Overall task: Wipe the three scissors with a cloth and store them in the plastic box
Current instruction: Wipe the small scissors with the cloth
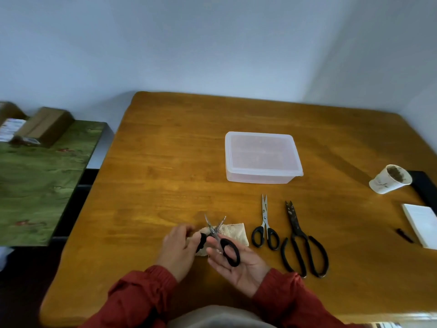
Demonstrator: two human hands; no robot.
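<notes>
A small pair of black-handled scissors is held with its blades spread apart above a beige cloth lying on the wooden table. My left hand grips the left handle loop. My right hand lies palm up with the right handle loop resting across its fingers. A second small pair of scissors and a large dirty pair of shears lie to the right of the cloth. The translucent plastic box stands behind them with its lid on.
A paper cup with dark residue lies tilted at the right, near a white pad and a small black object. A green-covered side table with cardboard boxes stands to the left.
</notes>
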